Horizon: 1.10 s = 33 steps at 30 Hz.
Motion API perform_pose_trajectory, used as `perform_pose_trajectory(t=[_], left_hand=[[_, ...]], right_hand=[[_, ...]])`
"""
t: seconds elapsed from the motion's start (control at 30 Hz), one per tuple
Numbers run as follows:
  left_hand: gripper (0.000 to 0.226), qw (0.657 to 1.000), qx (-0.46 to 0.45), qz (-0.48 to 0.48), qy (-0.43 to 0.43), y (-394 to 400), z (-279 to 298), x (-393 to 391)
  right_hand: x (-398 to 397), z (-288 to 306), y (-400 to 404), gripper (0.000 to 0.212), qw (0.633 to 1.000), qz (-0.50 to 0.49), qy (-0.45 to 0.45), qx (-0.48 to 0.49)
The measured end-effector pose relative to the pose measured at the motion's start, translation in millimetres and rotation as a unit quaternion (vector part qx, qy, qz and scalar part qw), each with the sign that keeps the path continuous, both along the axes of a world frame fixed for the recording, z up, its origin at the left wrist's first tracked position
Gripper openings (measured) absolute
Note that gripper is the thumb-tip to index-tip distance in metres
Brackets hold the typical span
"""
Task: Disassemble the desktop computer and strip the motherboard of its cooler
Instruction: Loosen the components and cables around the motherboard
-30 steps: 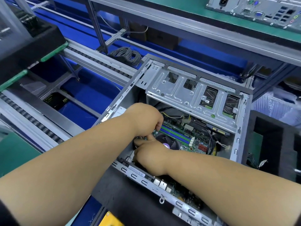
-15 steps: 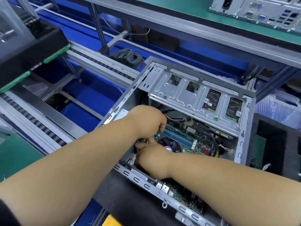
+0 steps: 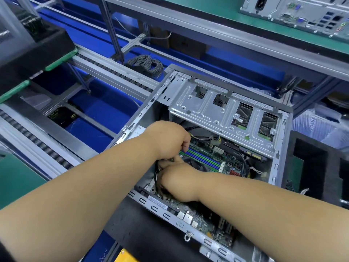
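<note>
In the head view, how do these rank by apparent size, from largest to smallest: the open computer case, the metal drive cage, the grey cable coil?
1. Open computer case
2. Metal drive cage, mounted inside the case
3. Grey cable coil; it lies farther from the camera, so its true size is unsure.

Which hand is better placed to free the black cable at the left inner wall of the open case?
Probably the right hand: it already lies against the black cable low in the case. The left hand is higher, fingers curled by the memory slots.

Silver-grey computer case (image 3: pixel 222 110), green motherboard (image 3: pixel 207 154) with blue-and-green striped slots, blue bins (image 3: pixel 105 103) behind.
</note>
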<state>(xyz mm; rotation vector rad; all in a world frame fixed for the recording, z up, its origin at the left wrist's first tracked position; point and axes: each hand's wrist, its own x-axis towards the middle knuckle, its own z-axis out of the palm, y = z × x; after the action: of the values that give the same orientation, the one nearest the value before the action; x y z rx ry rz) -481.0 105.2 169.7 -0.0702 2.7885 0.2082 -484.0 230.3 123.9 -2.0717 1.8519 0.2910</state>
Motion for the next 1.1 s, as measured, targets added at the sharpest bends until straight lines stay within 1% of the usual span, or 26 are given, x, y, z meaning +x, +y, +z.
perform_pose_trajectory(t=[0.1, 0.17, 0.23, 0.27, 0.33, 0.4, 0.43, 0.47, 0.53, 0.6, 0.67, 0.73, 0.8, 0.9, 0.97, 1.03, 1.07, 1.1], left_hand=[[0.028, 1.000, -0.001, 0.005, 0.006, 0.5, -1.6, -0.5], [0.028, 1.000, 0.005, 0.013, 0.010, 0.6, -2.0, -1.1], [0.029, 1.000, 0.009, 0.018, 0.016, 0.5, -2.9, -1.8], [0.029, 1.000, 0.009, 0.021, 0.020, 0.0, -3.0, -1.5], [0.031, 0.999, 0.009, 0.020, 0.025, -0.5, -3.7, -1.7], [0.032, 1.000, 0.008, 0.014, 0.021, -0.7, -3.7, -2.5], [0.032, 1.000, 0.006, 0.012, 0.018, -0.2, -3.4, -2.8], [0.032, 1.000, 0.004, 0.010, 0.017, 0.2, -3.0, -2.8], [0.033, 1.000, 0.005, 0.006, 0.030, 1.0, -0.7, -1.4], [0.036, 0.999, 0.001, -0.021, 0.050, 2.8, 1.2, 2.2], [0.041, 0.995, -0.025, -0.086, 0.051, 5.5, 1.5, 6.1], [0.045, 0.989, -0.049, -0.135, 0.031, 10.0, 0.6, 10.5], [0.053, 0.984, -0.066, -0.168, 0.009, 16.7, -3.3, 15.3], [0.060, 0.980, -0.060, -0.186, -0.019, 30.7, -10.8, 16.5], [0.062, 0.981, -0.039, -0.184, -0.038, 38.6, -16.4, 13.9], [0.068, 0.981, -0.021, -0.179, -0.072, 41.9, -22.6, 12.1], [0.073, 0.981, -0.002, -0.165, -0.102, 41.5, -25.0, 11.5], [0.079, 0.980, 0.024, -0.144, -0.134, 40.5, -26.5, 11.0]], right_hand=[[0.3, 3.1, -0.1, 0.020, 0.996, 0.043, 0.072, -0.009], [0.0, 8.1, 2.8, 0.022, 0.995, 0.060, 0.083, -0.007], [-3.9, 18.7, 8.1, 0.025, 0.996, 0.057, 0.065, 0.012], [-7.0, 24.9, 10.8, 0.029, 0.998, 0.044, 0.031, 0.022], [-13.5, 40.9, 18.5, 0.034, 0.997, 0.003, -0.076, 0.031], [-18.9, 56.5, 26.9, 0.033, 0.981, -0.064, -0.183, 0.018], [-22.2, 62.8, 31.4, 0.031, 0.972, -0.103, -0.212, 0.011], [-25.9, 67.9, 35.4, 0.028, 0.967, -0.136, -0.217, 0.010], [-32.4, 74.1, 43.9, 0.022, 0.968, -0.174, -0.175, 0.038], [-36.5, 74.1, 54.3, 0.021, 0.969, -0.184, -0.134, 0.093], [-35.7, 70.2, 65.7, 0.024, 0.963, -0.181, -0.132, 0.149], [-31.2, 63.3, 75.3, 0.033, 0.961, -0.166, -0.132, 0.178], [-25.0, 55.4, 80.9, 0.040, 0.963, -0.145, -0.119, 0.192], [-14.9, 42.9, 82.9, 0.039, 0.971, -0.122, -0.066, 0.196], [-6.8, 36.4, 80.1, 0.026, 0.976, -0.117, -0.012, 0.184], [-1.2, 33.4, 76.9, 0.004, 0.980, -0.112, 0.033, 0.159], [-0.2, 32.2, 75.5, 0.012, 0.981, -0.111, 0.048, 0.153], [0.7, 30.9, 74.4, 0.024, 0.982, -0.100, 0.058, 0.149]])
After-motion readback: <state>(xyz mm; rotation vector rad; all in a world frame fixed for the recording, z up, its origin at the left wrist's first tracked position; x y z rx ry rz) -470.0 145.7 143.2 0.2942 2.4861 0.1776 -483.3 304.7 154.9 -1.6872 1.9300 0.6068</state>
